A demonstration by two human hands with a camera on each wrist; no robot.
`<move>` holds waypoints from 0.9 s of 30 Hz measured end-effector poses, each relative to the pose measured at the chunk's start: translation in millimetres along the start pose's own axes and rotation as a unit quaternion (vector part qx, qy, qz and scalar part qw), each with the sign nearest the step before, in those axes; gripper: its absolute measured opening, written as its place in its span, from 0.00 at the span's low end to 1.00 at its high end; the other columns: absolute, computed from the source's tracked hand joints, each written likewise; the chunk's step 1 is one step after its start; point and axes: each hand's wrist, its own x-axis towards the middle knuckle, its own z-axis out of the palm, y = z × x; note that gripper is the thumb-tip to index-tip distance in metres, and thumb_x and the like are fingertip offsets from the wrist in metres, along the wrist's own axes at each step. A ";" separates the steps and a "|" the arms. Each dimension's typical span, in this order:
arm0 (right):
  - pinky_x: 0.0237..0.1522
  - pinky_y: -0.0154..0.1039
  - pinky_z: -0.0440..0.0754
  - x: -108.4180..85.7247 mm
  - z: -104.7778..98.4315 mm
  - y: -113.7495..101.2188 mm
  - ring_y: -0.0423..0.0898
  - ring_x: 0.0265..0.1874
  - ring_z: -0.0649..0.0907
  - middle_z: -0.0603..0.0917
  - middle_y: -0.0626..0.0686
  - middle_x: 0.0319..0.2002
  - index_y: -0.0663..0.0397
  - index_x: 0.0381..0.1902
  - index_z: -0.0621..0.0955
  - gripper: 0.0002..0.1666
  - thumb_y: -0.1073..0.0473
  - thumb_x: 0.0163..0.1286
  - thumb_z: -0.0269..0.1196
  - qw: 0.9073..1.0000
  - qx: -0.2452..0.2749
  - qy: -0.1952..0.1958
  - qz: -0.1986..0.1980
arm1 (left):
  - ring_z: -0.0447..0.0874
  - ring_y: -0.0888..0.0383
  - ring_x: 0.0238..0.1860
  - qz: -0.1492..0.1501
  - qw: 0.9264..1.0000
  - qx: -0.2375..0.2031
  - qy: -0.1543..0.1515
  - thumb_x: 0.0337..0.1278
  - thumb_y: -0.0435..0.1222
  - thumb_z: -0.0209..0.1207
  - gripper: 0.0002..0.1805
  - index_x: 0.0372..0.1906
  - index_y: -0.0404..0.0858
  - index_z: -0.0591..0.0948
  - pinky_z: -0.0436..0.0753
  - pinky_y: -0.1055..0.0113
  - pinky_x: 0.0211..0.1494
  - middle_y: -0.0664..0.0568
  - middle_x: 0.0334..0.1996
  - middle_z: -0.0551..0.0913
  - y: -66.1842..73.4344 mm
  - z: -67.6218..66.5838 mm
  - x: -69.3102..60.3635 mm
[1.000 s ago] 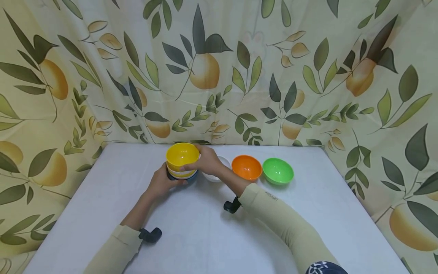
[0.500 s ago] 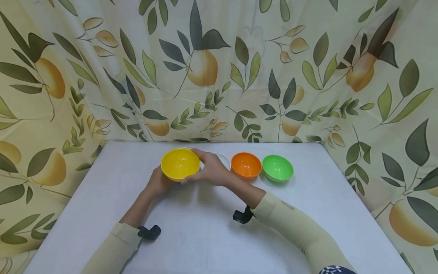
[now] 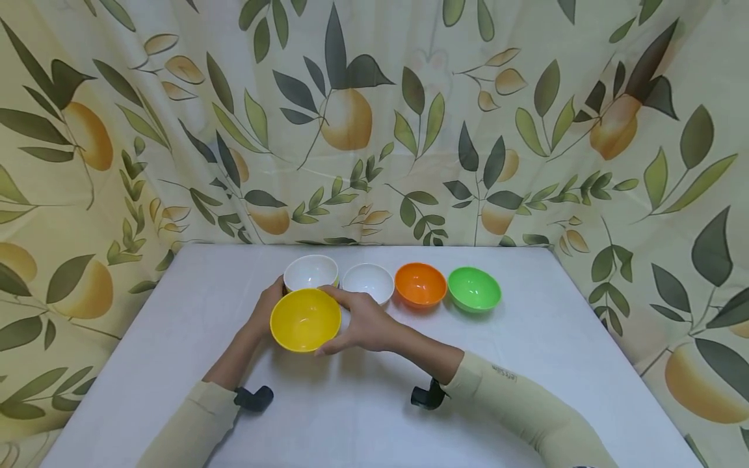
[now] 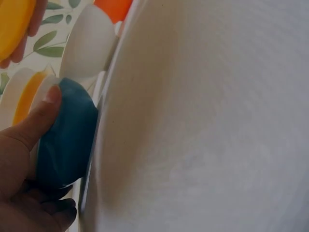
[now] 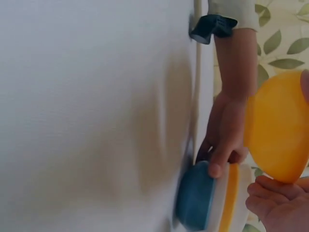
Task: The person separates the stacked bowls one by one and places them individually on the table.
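Observation:
A yellow bowl [image 3: 305,320] hangs above the table in my right hand [image 3: 367,323], thumb and fingers gripping its right side. Just behind it stands a stack of nested bowls, topped by a white bowl [image 3: 311,272]. From the side, the left wrist view shows a blue bowl [image 4: 70,133] at the bottom, with white and yellow rims above. My left hand [image 3: 268,304] holds this stack on its left side, its thumb on the blue bowl near the rim. The raised yellow bowl partly hides the stack in the head view.
To the right of the stack stand a single white bowl [image 3: 368,282], an orange bowl [image 3: 420,285] and a green bowl [image 3: 474,289] in a row. They are near the back edge of the white-covered table [image 3: 374,416]. A patterned curtain [image 3: 380,130] hangs behind.
My right hand has lifted the yellow bowl off the stack and brought it toward me, uncovering the white bowl beneath. My left hand stays on the stack.

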 end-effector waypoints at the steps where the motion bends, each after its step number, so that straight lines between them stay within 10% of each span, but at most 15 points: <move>1: 0.70 0.55 0.75 -1.5 0.8 1.0 0.45 0.67 0.77 0.77 0.46 0.71 0.50 0.79 0.69 0.63 0.43 0.48 0.86 1.000 0.001 -0.005 0.000 | 0.64 0.34 0.76 -0.006 1.000 0.005 0.000 0.70 0.38 0.66 0.44 0.79 0.24 0.56 0.63 0.41 0.79 0.28 0.75 0.66 -0.1 0.4 1.0; 14: 0.70 0.44 0.75 -8.2 27.4 29.2 0.40 0.66 0.75 0.76 0.46 0.73 0.53 0.79 0.69 0.64 0.43 0.48 0.86 0.998 -0.024 -0.065 0.010 | 0.69 0.37 0.73 -0.039 0.999 0.001 -0.005 0.49 0.50 0.81 0.60 0.80 0.32 0.60 0.64 0.40 0.78 0.34 0.74 0.70 5.6 5.8 -0.6; 27: 0.69 0.36 0.75 1.2 34.7 41.2 0.39 0.63 0.77 0.77 0.46 0.71 0.53 0.80 0.66 0.68 0.43 0.47 0.87 0.997 -0.048 -0.066 0.015 | 0.68 0.36 0.74 -0.040 0.999 0.008 -0.007 0.50 0.50 0.80 0.59 0.80 0.31 0.59 0.64 0.39 0.78 0.34 0.75 0.69 5.0 3.1 1.5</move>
